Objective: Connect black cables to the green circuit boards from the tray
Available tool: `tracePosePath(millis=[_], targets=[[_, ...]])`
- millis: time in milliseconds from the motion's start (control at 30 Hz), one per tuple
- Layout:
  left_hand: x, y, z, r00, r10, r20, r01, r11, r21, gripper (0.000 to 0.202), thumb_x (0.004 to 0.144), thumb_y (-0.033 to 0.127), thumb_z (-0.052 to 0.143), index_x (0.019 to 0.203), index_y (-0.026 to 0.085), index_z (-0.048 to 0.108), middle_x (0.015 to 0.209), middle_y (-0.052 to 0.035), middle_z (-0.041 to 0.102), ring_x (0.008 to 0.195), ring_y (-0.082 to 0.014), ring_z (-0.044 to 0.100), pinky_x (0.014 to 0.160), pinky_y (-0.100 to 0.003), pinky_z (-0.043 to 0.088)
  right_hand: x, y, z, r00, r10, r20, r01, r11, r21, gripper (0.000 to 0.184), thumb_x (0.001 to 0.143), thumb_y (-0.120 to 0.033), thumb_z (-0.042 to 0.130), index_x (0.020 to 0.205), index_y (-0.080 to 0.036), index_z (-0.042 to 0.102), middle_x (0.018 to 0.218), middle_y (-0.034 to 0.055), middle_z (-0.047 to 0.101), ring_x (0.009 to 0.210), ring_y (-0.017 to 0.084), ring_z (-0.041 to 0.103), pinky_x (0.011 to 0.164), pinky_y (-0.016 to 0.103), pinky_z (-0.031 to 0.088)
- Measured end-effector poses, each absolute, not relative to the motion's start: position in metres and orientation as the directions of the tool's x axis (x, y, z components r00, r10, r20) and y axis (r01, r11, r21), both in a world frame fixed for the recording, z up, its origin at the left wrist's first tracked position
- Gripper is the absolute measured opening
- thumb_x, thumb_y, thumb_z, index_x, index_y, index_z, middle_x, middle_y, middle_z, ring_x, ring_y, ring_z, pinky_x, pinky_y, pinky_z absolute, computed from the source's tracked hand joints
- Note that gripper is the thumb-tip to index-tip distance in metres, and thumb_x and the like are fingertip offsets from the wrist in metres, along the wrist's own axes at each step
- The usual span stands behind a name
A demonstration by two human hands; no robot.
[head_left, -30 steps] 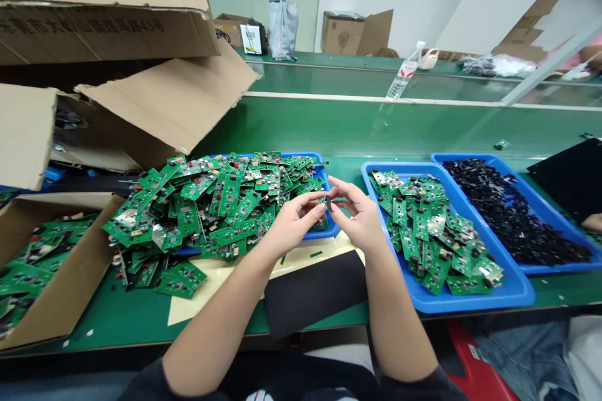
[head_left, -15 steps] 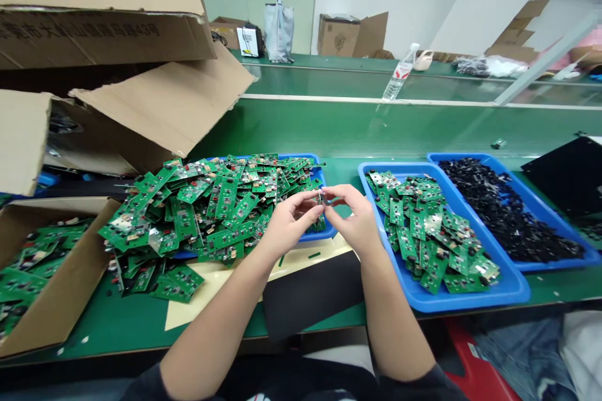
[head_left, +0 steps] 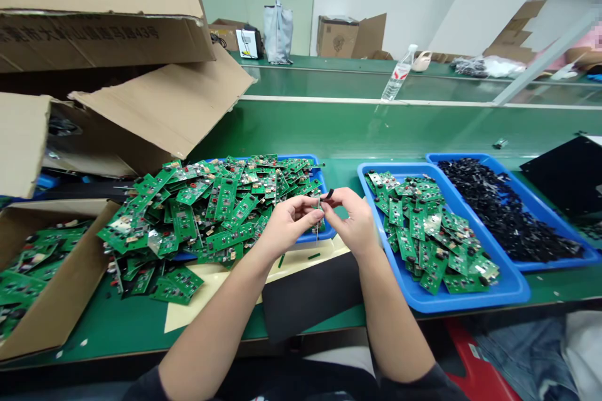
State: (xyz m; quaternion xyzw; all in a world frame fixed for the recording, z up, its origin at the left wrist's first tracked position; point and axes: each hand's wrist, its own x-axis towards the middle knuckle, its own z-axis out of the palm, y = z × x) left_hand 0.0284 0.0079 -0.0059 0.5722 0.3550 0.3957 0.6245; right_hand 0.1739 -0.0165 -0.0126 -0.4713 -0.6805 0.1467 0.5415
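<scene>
My left hand point(head_left: 290, 223) is closed, pinching a thin circuit board point(head_left: 317, 233) that I see nearly edge-on. My right hand point(head_left: 353, 220) meets it from the other side, its thumb close to the board. A small black part point(head_left: 330, 193) sticks up at the right index fingertip; fingers hide most of the board and the lower end of this part. Left of the hands, a big heap of green circuit boards point(head_left: 226, 200) overflows a blue tray point(head_left: 301, 158). On the right, another blue tray point(head_left: 470, 308) holds more green boards point(head_left: 418, 225).
A blue tray point(head_left: 564, 268) of small black parts point(head_left: 503, 207) stands at far right. Below my hands lie a black sheet point(head_left: 313, 297) and a cream sheet point(head_left: 181, 313). Cardboard boxes point(head_left: 89, 282) crowd the left; a water bottle point(head_left: 399, 75) stands behind.
The small black part now shows above the right fingertips, where it was lower between the fingers. The board's edge now points down between the hands. Both hands stay in nearly the same place.
</scene>
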Motion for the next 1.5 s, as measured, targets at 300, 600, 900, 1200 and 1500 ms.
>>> tracePosePath(millis=[300,600,900,1200,1500], targets=[[0.027,0.006,-0.012,0.223,0.85,0.477,0.304,-0.525,0.795,0.026,0.079,0.026,0.064,0.104,0.019,0.064,0.102,-0.007,0.064,0.093,-0.0195,0.062,0.082,-0.033,0.052,0.18,-0.019,-0.012,0.178,0.954,0.24,-0.031,0.249,-0.968,0.031,0.083,-0.046,0.053,0.075,-0.018,0.064,0.066,0.002,0.063,0.059,0.013,0.06,0.056,0.026,0.051],[0.022,0.009,-0.015,0.262,0.607,0.75,0.521,-0.743,0.419,0.023,0.084,0.024,0.06,0.106,0.02,0.064,0.1,-0.0079,0.064,0.091,-0.0182,0.063,0.081,-0.031,0.053,0.176,-0.023,0.001,-0.019,0.999,0.026,-0.146,0.023,-0.989,0.034,0.067,-0.051,0.069,0.063,-0.019,0.059,0.057,-0.0014,0.06,0.049,0.011,0.056,0.049,0.024,0.048],[0.02,0.01,-0.02,0.33,0.518,0.789,0.6,-0.76,0.249,0.023,0.086,0.025,0.056,0.107,0.02,0.064,0.099,-0.0088,0.067,0.093,-0.0194,0.065,0.079,-0.031,0.053,0.171,-0.026,-0.001,-0.104,0.994,-0.02,-0.378,-0.058,-0.924,0.029,0.068,-0.044,0.071,0.063,-0.018,0.059,0.053,-0.0034,0.057,0.042,0.007,0.05,0.043,0.02,0.042],[0.021,0.008,-0.015,0.264,0.598,0.756,0.562,-0.733,0.383,0.025,0.085,0.027,0.058,0.109,0.019,0.063,0.093,-0.0061,0.068,0.084,-0.0164,0.064,0.076,-0.028,0.054,0.174,-0.022,-0.003,-0.152,0.981,-0.117,-0.36,-0.165,-0.918,0.03,0.066,-0.041,0.071,0.059,-0.017,0.056,0.049,-0.0049,0.053,0.038,0.006,0.047,0.039,0.018,0.039],[0.018,0.012,-0.011,0.336,0.618,0.711,0.392,-0.778,0.49,0.024,0.082,0.029,0.063,0.104,0.019,0.066,0.087,-0.0053,0.069,0.078,-0.0151,0.064,0.073,-0.028,0.053,0.178,-0.019,-0.008,-0.129,0.985,-0.112,-0.289,-0.145,-0.946,0.031,0.067,-0.044,0.07,0.059,-0.018,0.054,0.045,-0.006,0.05,0.039,0.006,0.046,0.04,0.018,0.038]])
